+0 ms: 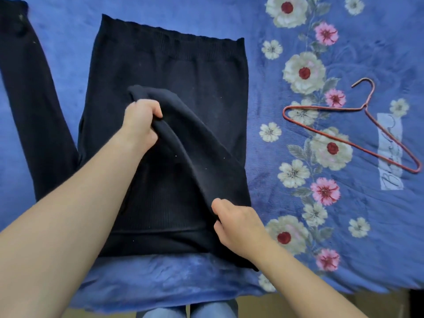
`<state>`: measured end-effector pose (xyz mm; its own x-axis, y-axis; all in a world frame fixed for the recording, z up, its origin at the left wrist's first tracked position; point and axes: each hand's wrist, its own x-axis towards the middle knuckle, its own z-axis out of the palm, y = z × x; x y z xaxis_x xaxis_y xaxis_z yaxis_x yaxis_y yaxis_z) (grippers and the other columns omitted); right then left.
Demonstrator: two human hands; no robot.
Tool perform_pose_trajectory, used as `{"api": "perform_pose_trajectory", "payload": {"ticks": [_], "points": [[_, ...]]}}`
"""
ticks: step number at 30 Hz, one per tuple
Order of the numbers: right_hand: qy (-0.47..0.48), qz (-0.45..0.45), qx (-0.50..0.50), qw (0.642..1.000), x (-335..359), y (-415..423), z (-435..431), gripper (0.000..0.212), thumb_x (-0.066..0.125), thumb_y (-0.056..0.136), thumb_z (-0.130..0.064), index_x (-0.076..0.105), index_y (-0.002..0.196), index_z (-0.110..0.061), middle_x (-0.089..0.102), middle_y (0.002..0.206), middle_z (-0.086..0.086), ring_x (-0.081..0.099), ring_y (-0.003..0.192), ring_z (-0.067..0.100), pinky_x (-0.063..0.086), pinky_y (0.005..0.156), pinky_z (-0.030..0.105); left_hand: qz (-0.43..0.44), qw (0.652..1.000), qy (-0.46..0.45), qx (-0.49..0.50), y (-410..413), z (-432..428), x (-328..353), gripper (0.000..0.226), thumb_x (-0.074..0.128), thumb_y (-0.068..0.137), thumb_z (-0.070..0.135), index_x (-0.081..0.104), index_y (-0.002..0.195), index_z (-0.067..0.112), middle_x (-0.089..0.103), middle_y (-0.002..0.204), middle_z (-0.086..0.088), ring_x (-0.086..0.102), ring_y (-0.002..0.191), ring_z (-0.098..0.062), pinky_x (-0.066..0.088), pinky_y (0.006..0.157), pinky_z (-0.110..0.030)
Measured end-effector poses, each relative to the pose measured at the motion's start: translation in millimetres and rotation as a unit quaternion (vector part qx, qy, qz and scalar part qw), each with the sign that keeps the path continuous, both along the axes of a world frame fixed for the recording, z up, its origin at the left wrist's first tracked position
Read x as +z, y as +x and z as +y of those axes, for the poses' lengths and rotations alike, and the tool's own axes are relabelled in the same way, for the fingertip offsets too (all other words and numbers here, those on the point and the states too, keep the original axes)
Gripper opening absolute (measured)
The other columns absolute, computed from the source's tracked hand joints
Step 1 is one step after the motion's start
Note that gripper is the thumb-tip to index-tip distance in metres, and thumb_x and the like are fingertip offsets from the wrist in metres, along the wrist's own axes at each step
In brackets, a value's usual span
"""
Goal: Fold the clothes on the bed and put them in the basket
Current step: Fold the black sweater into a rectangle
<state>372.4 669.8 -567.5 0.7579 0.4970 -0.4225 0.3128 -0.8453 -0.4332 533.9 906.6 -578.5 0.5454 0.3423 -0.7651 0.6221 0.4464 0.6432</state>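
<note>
A dark navy knit sweater (174, 65) lies flat on the blue bed cover, its ribbed hem at the far side. One sleeve (34, 106) stretches out to the left. The other sleeve (192, 143) is laid diagonally across the body. My left hand (140, 122) grips that sleeve near its cuff end, fingers curled around the fabric. My right hand (238, 228) pinches the same sleeve near the shoulder, at the sweater's near right corner. No basket is in view.
A red wire hanger (344, 136) lies on the flowered blue bed cover (298, 31) to the right of the sweater. The bed's near edge runs along the bottom, with legs in jeans (188, 312) below it.
</note>
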Motion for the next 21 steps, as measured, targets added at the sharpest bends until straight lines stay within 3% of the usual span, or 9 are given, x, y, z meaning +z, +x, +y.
{"api": "perform_pose_trajectory", "payload": {"ticks": [2,4,7,11,14,17,21], "points": [[0.025,0.014,0.05,0.998,1.4,-11.1,8.4,0.031,0.062,0.065,-0.009,0.042,0.087,-0.016,0.049,0.068,-0.002,0.049,0.046,0.021,0.023,0.041,0.025,-0.012,0.998,-0.042,0.038,-1.6,22.8,-5.6,0.069,0.055,0.039,0.002,0.061,0.108,0.002,0.063,0.109,-0.01,0.064,0.104,-0.032,0.053,0.091,-0.041],[0.03,0.049,0.049,0.997,-1.3,-20.1,17.7,0.028,0.054,0.078,-0.009,0.046,0.105,-0.013,0.053,0.086,0.003,0.056,0.067,0.025,0.035,0.051,0.031,0.021,0.999,-0.035,0.034,-6.3,40.8,-10.9,0.084,0.063,0.038,0.005,0.06,0.122,0.003,0.064,0.121,-0.01,0.065,0.107,-0.029,0.055,0.086,-0.039],[-0.007,0.103,0.009,0.995,-7.0,-21.0,28.2,0.037,0.046,0.089,-0.014,0.04,0.126,-0.013,0.052,0.107,0.006,0.055,0.087,0.029,0.039,0.067,0.037,0.045,0.998,0.01,-0.03,-9.4,45.7,-14.8,0.046,0.066,0.072,0.011,0.06,0.117,0.013,0.068,0.11,-0.004,0.066,0.103,-0.021,0.056,0.078,-0.036],[-0.002,0.154,-0.053,0.987,-9.4,-3.8,41.2,0.028,0.045,0.091,-0.021,0.042,0.118,-0.014,0.058,0.092,0.004,0.057,0.079,0.034,0.043,0.069,0.039,0.039,0.99,0.12,-0.057,10.4,40.7,-10.5,0.021,0.06,0.083,0.008,0.06,0.101,0.019,0.066,0.098,-0.002,0.064,0.094,-0.02,0.057,0.076,-0.033],[0.034,0.15,-0.115,0.981,-6.2,14.0,47.4,0.029,0.042,0.094,-0.022,0.038,0.123,-0.02,0.051,0.076,-0.003,0.056,0.075,0.034,0.046,0.072,0.041,-0.023,0.999,0.027,-0.018,33.0,45.5,1.2,0.019,0.052,0.085,0.007,0.061,0.101,0.013,0.069,0.109,-0.007,0.067,0.102,-0.023,0.058,0.084,-0.033],[0.074,0.118,-0.204,0.969,-7.4,36.3,56.8,0.051,0.041,0.096,-0.023,0.028,0.144,-0.031,0.051,0.079,-0.005,0.058,0.081,0.029,0.047,0.078,0.043,-0.102,0.994,-0.037,0.01,50.9,52.7,9.4,0.014,0.052,0.093,0.01,0.063,0.101,0.013,0.072,0.106,-0.004,0.069,0.1,-0.018,0.058,0.084,-0.032],[0.022,0.116,-0.191,0.974,-15.0,59.7,69.5,0.064,0.041,0.097,-0.026,0.012,0.153,-0.038,0.053,0.083,-0.004,0.057,0.084,0.024,0.047,0.078,0.039,-0.037,0.999,0.019,-0.029,53.0,67.9,-6.0,0.017,0.05,0.098,0.011,0.058,0.098,0.025,0.069,0.106,0.001,0.069,0.091,-0.011,0.057,0.075,-0.031]]}}
